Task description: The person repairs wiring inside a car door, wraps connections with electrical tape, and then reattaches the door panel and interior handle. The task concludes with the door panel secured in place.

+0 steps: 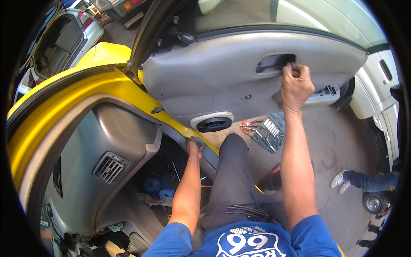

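Observation:
A grey door panel lines the swung-out door of a yellow car. My right hand is closed in a pinch at the right end of the dark inner handle recess; whatever sits between its fingertips is hidden. Below that wrist is the grey armrest. An oval speaker with a pale rim is set low in the panel. My left hand rests on the grey and yellow door sill, fingers apart, holding nothing.
A tool case with sockets lies on the floor below the door. The dashboard with an air vent is at left. Blue spools lie in the footwell. Another person's shoes show at right, near a small wheel.

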The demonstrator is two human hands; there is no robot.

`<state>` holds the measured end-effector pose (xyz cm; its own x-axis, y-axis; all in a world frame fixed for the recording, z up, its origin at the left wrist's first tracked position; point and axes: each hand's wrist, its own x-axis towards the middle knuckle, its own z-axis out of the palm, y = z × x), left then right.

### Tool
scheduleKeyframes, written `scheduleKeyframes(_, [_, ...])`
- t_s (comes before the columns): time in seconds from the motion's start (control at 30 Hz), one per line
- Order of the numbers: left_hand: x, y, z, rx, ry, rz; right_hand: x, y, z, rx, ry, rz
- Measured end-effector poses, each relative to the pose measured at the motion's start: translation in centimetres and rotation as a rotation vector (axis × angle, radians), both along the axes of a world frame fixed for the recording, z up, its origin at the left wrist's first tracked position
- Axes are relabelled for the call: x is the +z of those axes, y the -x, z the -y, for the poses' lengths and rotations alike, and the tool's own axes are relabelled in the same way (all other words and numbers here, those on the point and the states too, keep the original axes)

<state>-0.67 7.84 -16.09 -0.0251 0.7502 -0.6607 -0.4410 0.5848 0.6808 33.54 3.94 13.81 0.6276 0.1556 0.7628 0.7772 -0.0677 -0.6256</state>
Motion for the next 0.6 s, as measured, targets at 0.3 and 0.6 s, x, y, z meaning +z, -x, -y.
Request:
scheduleKeyframes(0.3, [-2.1, -2.0, -8.1, 0.101, 0.074, 0.272, -0.4, 0.4, -0.1, -0.016, 0.011, -0.040])
scheduleKeyframes(0.6, [-0.5, -2.4, -8.5, 0.169, 0.129, -0.003, -0.6, 0.5, -0.4, -0.074, 0.010, -0.087])
